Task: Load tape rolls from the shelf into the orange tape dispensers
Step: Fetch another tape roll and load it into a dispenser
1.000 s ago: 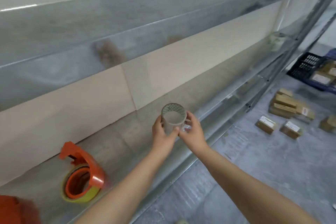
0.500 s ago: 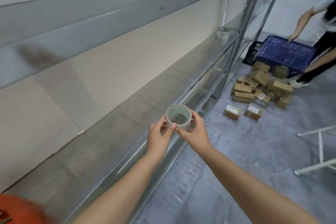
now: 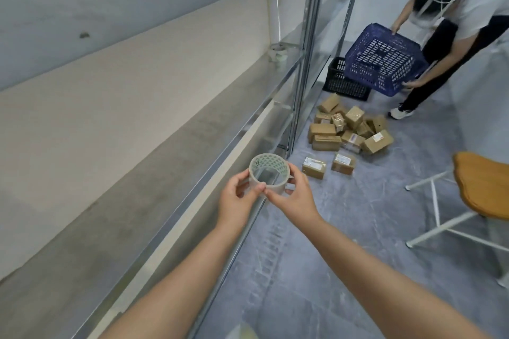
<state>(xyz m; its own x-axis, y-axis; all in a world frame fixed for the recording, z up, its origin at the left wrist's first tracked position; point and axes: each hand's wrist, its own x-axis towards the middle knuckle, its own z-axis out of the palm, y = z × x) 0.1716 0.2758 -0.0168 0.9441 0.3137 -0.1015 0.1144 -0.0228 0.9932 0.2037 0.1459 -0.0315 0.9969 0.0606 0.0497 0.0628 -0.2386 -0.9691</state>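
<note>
Grey, mottled concrete flooring (image 3: 344,242) runs beside a long metal shelf unit (image 3: 170,162) with pale wall panels behind it.

Left hand (image 3: 237,201): fingers curled around the near left wall of the tape roll (image 3: 268,172), thumb on the lower rim. Right hand (image 3: 293,195): thumb and fingers pinch the right wall of the same roll. The roll is held clear of the shelf, above the shelf's front rail, with its open core tilted toward the camera. It is a short, wide ring of translucent tape; the inner core shows a lattice print.

Nearest surface: the shelf deck, dull grey and flat, with a bright galvanised front lip. A second pale tape roll (image 3: 278,53) sits at the far end of this deck, near the perforated steel upright (image 3: 308,44).

Floor, beyond the hands: a loose pile of small cardboard boxes (image 3: 348,129), brown with white labels; two lie apart from the pile, closer to the hands. Behind the pile stands a black slotted crate (image 3: 341,82). A second person (image 3: 462,11) bends over, gripping a blue perforated plastic basket (image 3: 382,60) tilted above the black crate.

Right edge: a stool with an orange-brown wooden seat (image 3: 484,187) on white tubular legs.
</note>
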